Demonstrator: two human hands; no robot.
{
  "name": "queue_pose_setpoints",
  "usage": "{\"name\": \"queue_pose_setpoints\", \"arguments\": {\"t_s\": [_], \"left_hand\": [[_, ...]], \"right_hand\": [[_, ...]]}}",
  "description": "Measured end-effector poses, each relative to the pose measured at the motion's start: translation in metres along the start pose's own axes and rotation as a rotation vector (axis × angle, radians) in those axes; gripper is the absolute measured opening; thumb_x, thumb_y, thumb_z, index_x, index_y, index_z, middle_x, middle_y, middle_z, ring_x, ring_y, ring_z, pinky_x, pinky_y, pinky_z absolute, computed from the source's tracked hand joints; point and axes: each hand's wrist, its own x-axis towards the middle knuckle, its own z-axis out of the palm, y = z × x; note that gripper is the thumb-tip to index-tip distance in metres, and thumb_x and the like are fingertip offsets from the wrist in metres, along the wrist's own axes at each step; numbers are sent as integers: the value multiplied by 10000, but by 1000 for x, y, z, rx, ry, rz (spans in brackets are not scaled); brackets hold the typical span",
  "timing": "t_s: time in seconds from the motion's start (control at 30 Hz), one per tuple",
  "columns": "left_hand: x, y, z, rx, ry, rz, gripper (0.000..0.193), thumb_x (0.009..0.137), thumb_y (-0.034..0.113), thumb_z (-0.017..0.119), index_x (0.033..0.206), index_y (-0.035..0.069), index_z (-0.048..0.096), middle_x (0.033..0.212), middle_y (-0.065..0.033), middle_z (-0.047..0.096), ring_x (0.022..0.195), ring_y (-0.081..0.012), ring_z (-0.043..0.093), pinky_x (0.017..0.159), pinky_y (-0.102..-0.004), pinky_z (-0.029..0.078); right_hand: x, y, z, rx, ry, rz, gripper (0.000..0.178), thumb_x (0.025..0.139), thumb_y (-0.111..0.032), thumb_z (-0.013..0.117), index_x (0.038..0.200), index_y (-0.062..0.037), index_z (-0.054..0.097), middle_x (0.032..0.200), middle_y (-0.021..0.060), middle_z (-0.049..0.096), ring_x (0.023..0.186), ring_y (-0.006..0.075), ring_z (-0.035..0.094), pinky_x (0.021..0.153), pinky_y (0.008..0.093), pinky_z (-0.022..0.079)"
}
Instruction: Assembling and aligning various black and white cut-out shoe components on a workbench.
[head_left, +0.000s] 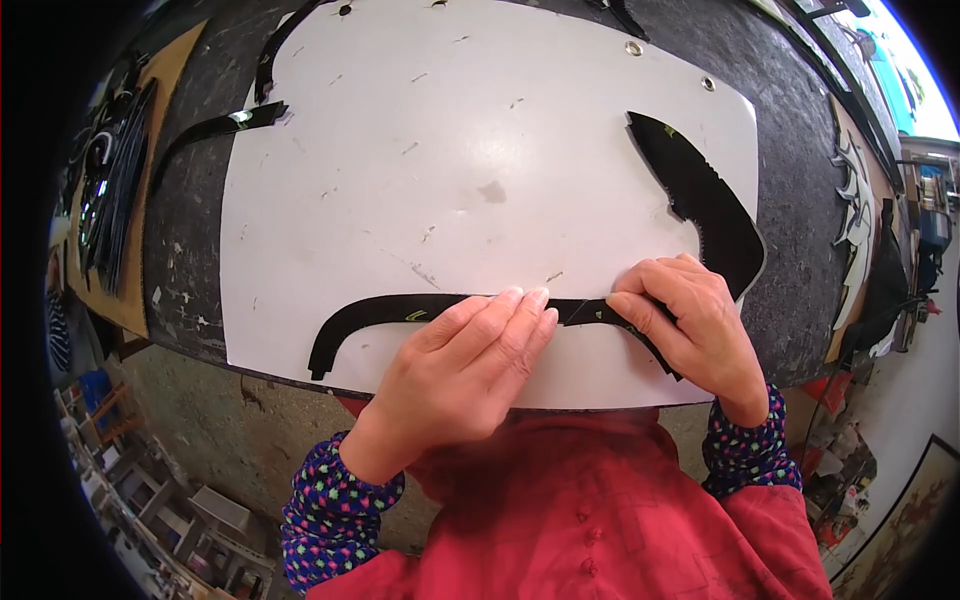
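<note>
A narrow black curved strip (385,308) with bent ends and small yellow-green marks lies along the near edge of a white board (370,200). My left hand (460,365) rests on the strip's middle, its fingers stretched out side by side and their tips pressing down. Farther right, my right hand (690,320) has its thumb and curled fingers closed on the strip near its right bend. Just beyond that hand lies a wider black curved piece (710,205) with small notches along its edges. The right hand's fingers cover part of the strip.
Another black strip (215,124) overlaps the board's left edge, and more black pieces (268,60) lie at the far left. Dark strips (115,190) are bundled on cardboard at the left. White curved pieces (853,205) lie at the right. Metal eyelets (634,48) pierce the board's far edge.
</note>
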Motion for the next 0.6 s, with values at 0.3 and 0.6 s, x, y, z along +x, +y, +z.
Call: {"name": "queue_pose_setpoints", "arguments": {"t_s": [0.3,0.6], "left_hand": [[1,-1,1,43,8,22,294,791,16,682,1078,16,746,1126,-89,706,1017,-216,665,812,-316,564],[2,-2,-2,46,-3,38,229,820,19,673,1036,3,746,1093,-116,706,1025,-218,676,880,-326,560]], "right_hand": [[1,-1,-1,28,14,-7,138,931,-153,631,835,-55,618,696,92,604,683,287,605,694,370,450],[2,0,1,27,20,-2,150,929,-161,631,830,-52,602,680,108,599,675,306,611,672,401,455]]}}
